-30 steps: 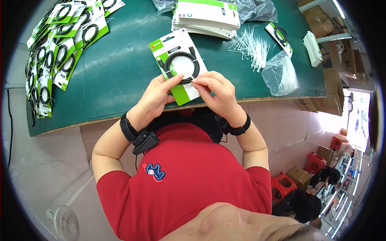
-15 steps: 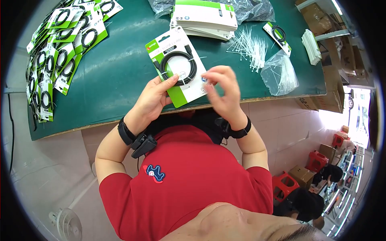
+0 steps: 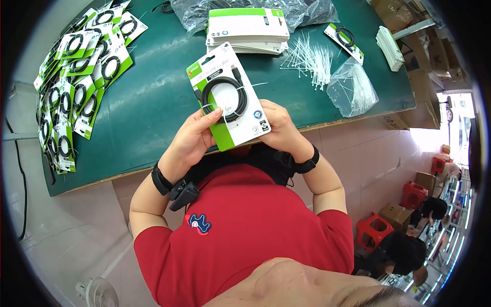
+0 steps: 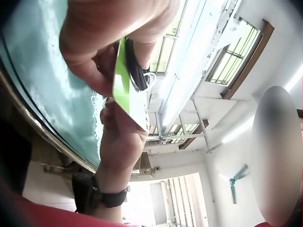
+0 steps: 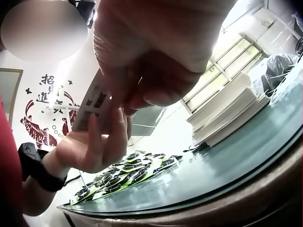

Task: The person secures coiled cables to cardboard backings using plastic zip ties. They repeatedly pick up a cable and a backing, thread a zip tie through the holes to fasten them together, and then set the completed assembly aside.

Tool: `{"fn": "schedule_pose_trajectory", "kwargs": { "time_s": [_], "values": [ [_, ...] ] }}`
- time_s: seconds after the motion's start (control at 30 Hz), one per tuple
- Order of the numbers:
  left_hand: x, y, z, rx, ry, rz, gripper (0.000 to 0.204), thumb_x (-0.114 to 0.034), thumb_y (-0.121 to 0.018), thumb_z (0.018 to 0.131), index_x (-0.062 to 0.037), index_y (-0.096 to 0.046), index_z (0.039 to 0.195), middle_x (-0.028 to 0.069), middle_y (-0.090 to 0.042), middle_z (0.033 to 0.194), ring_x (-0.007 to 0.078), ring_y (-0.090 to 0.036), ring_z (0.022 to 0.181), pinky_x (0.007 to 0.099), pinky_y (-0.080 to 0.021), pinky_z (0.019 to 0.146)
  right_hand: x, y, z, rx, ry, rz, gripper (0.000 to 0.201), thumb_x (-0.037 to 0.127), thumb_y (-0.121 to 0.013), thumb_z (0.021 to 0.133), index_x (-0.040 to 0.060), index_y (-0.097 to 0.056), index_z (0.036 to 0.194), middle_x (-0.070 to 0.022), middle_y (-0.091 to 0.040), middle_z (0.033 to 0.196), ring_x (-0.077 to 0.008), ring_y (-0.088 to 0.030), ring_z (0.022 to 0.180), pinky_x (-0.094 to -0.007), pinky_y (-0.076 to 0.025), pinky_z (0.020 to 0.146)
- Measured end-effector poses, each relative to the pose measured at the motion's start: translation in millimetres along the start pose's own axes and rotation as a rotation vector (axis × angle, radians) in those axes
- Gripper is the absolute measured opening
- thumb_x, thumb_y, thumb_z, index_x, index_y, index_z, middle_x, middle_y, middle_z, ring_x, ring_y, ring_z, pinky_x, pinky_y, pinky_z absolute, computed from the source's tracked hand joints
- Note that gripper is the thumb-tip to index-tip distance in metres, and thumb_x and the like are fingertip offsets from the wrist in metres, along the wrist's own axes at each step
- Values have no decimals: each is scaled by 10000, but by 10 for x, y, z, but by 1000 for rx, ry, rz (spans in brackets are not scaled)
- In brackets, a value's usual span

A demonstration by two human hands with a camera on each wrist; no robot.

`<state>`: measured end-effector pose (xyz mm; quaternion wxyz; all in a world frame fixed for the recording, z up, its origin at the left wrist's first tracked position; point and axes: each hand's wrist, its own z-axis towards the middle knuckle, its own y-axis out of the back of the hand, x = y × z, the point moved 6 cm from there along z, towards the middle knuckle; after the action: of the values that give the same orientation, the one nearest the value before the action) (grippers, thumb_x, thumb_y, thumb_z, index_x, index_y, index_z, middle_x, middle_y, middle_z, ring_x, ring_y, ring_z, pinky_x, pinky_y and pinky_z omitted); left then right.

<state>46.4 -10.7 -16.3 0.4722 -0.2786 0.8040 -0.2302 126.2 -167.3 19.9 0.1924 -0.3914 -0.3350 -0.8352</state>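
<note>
My left hand [image 3: 197, 135] pinches the lower left of a white and green USB cable card [image 3: 250, 120], its thumb on the front. Tied to the card's face is a coiled black cable [image 3: 243, 100] with white cable ties around it. My right hand [image 3: 281, 128] is at the card's lower right edge, its fingers hidden behind it. In the right wrist view that hand [image 5: 161, 52] has its fingers curled close to the card's back [image 5: 90, 111]; I cannot tell what they hold. A thin white tie tail [image 3: 260, 83] sticks out past the card's right edge.
A pile of finished cable cards [image 3: 82, 77] covers the table's left end. Behind the held card stand a stack of flat cards [image 3: 245, 30] and plastic bags [image 3: 307, 13]. To the right lie loose white cable ties [image 3: 314, 61], a bag of ties [image 3: 353, 89] and one cable card [image 3: 345, 41].
The right hand has gone from the front of the card, near its lower ties, away to the right and then behind its right edge. The left hand keeps its hold on the card.
</note>
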Motion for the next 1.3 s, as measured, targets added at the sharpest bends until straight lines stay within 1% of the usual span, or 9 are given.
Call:
{"fn": "schedule_pose_trajectory", "kwargs": {
  "time_s": [0.23, 0.33, 0.5, 0.6, 0.9, 1.13, 1.17, 1.27, 1.3],
  "values": [
    [44, -30, -56, 90, 70, -94, 422, -271, -539, 1041, -33, -473, 1382, 113, -622, 1304, 239, -635, 1187, 407, -553, 974, -145, 178, -22, 55, -37, -201, 196, -5, -747, 698, 13, -666, 876, -116, -659, 901, -302, -638, 856, -373, -519, 749],
    [34, -22, -41, 95, 56, -112, 434, -272, -522, 1047, -29, -453, 1399, 124, -611, 1323, 251, -626, 1206, 420, -544, 990, -82, 141, 11, 28, 61, -155, 164, -16, -737, 705, 17, -642, 834, -115, -642, 882, -302, -620, 806, -383, -510, 707],
    [32, -46, -21, 114, 53, -141, 437, -250, -528, 1042, -15, -447, 1402, 132, -604, 1331, 260, -623, 1208, 429, -520, 1024, -55, 76, 19, 39, 106, -40, 220, 11, -742, 692, -10, -654, 892, -127, -636, 908, -307, -604, 778, -385, -487, 680],
    [67, -60, -18, 155, 116, -163, 435, -223, -532, 1038, -1, -442, 1400, 135, -605, 1329, 264, -626, 1203, 432, -509, 1039, 28, 62, 49, 10, 273, -202, 237, 53, -748, 683, -22, -636, 878, -122, -605, 865, -303, -591, 738, -384, -479, 635],
    [79, -70, -25, 192, 133, -194, 366, -91, -580, 981, 41, -518, 1317, 152, -642, 1264, 258, -641, 1173, 428, -508, 1034, 117, 83, 56, 20, 394, -371, 265, 95, -749, 643, -17, -606, 837, -97, -510, 762, -289, -562, 674, -380, -465, 566],
    [-61, -356, -343, 273, 30, -12, 322, -59, -634, 949, 38, -583, 1252, 131, -669, 1213, 215, -663, 1110, 381, -535, 976, -179, 222, 16, -21, 243, -304, 146, 6, -733, 766, 31, -655, 887, -100, -604, 847, -269, -601, 722, -339, -503, 602],
    [-54, -293, -316, 199, -14, 32, 323, -60, -648, 943, 31, -590, 1247, 125, -675, 1201, 205, -666, 1093, 368, -538, 961, -158, 211, -41, -11, 231, -291, 146, 6, -733, 766, 31, -655, 887, -100, -604, 847, -269, -601, 722, -339, -503, 602],
    [-179, -163, -160, 71, -135, 164, 324, -63, -677, 930, 17, -604, 1236, 115, -685, 1177, 183, -673, 1059, 342, -543, 931, -270, 398, 85, -156, -96, -158, 204, 40, -776, 746, 18, -675, 922, -110, -646, 922, -301, -619, 728, -345, -513, 650],
    [-159, -113, -118, 32, -149, 180, 320, -71, -685, 929, 12, -610, 1228, 112, -689, 1165, 178, -673, 1053, 335, -543, 924, -233, 402, 109, -159, -93, -157, 204, 40, -776, 746, 18, -675, 922, -110, -646, 922, -301, -619, 728, -345, -513, 650]
  ]
}}
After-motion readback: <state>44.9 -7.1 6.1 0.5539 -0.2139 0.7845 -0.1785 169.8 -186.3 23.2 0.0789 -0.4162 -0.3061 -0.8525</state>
